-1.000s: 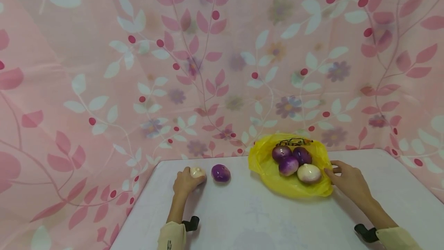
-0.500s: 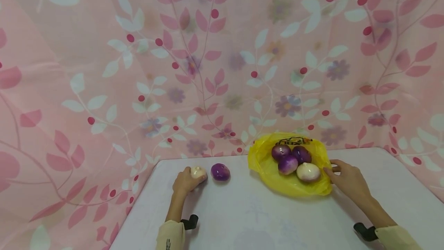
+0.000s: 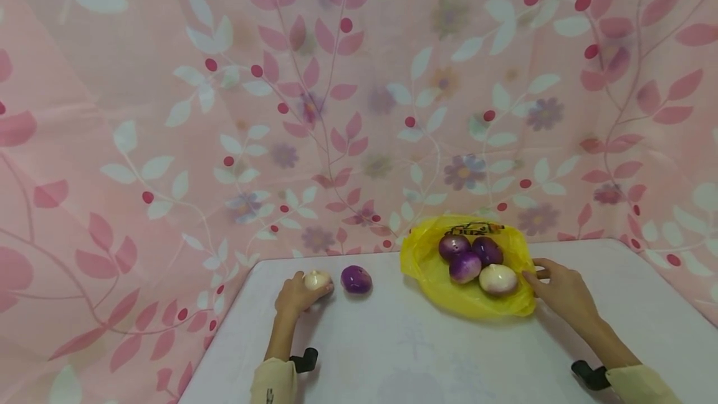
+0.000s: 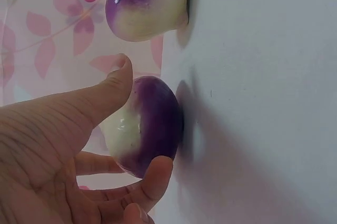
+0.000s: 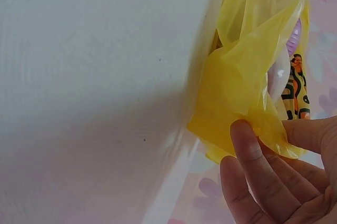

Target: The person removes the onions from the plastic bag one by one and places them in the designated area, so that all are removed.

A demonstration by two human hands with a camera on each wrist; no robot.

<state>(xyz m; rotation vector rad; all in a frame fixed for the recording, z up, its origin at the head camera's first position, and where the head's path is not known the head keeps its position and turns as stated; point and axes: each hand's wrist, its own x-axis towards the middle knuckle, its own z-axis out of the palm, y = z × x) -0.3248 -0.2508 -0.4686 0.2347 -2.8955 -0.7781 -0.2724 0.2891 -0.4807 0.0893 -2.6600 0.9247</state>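
At the table's left side, my left hand (image 3: 294, 295) has thumb and fingers around a purple-and-white turnip (image 3: 318, 280), pale side up. In the left wrist view, the turnip (image 4: 152, 124) sits at the table surface, the thumb above it and curled fingers below. Just right of it lies another turnip (image 3: 356, 280), mostly purple. On the right, my right hand (image 3: 565, 292) pinches the rim of a yellow plastic bag (image 3: 434, 288); the thumb and fingers hold its edge (image 5: 231, 92) in the right wrist view. Several turnips (image 3: 465, 267) lie in the bag's wide mouth, one showing its pale side.
A white-covered table (image 3: 415, 354) carries everything. Behind its back edge hangs a pink floral curtain (image 3: 359, 142). Black wrist mounts (image 3: 305, 360) are strapped to both forearms.
My left hand and its turnip have shifted slightly left, and more of the turnip's pale top shows. The right hand and the bag look the same.
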